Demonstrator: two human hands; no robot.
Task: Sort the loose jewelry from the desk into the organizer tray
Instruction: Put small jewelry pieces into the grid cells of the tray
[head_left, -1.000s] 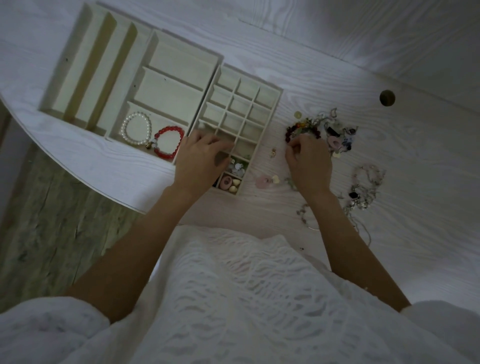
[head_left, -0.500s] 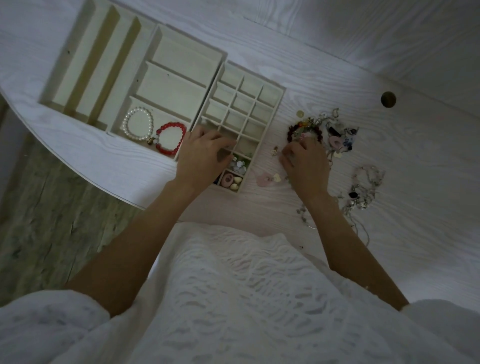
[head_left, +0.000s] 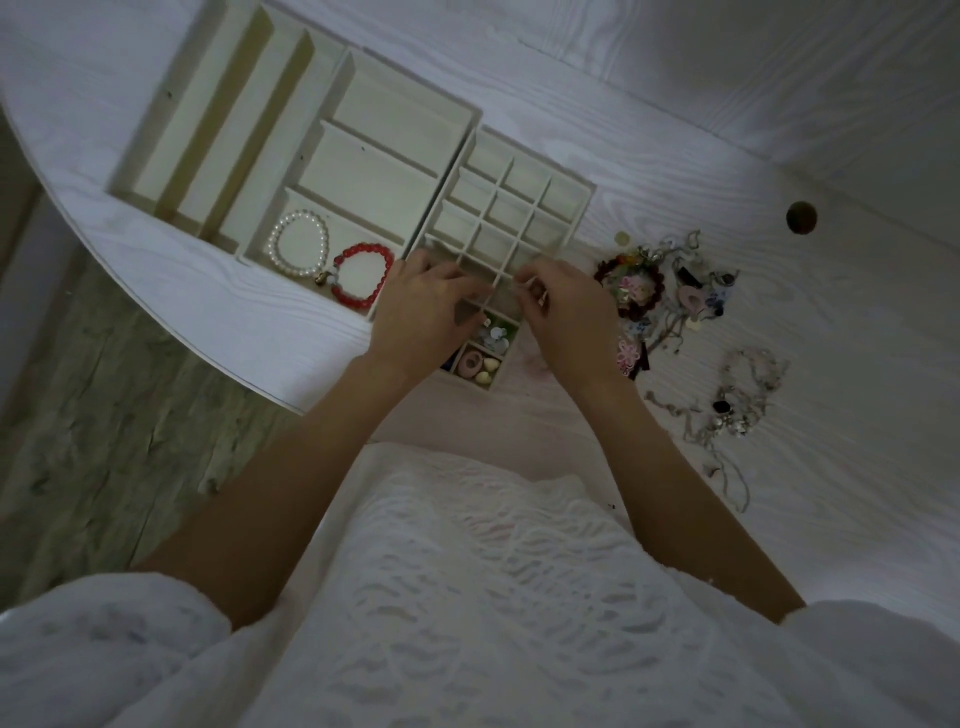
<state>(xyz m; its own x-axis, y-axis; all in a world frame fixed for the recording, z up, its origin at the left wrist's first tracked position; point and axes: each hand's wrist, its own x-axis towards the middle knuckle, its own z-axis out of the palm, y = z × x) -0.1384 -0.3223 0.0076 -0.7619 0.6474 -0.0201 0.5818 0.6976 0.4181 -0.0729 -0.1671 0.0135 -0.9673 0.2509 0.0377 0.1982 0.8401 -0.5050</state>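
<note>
A cream organizer tray (head_left: 524, 182) with many small cells lies on the white desk. My left hand (head_left: 421, 319) rests on its near left cells, fingers curled. Over the tray's near right cells, my right hand (head_left: 569, 317) pinches a small pale piece; I cannot tell what it is. Small pieces (head_left: 480, 364) fill the nearest cells. A pearl bracelet (head_left: 300, 241) and a red bead bracelet (head_left: 362, 275) lie in the wider tray (head_left: 395, 119) to the left. Loose jewelry (head_left: 660, 283) is heaped right of my hands.
A third tray (head_left: 218, 114) with long slots sits at the far left. Tangled silver chains (head_left: 737, 405) lie on the desk at the right. A round hole (head_left: 801, 218) is in the desk beyond them. The desk's curved edge (head_left: 208, 353) drops to the floor at left.
My right hand has moved left from the jewelry heap to above the small-cell tray, pinching a small piece. The left hand stays on the tray.
</note>
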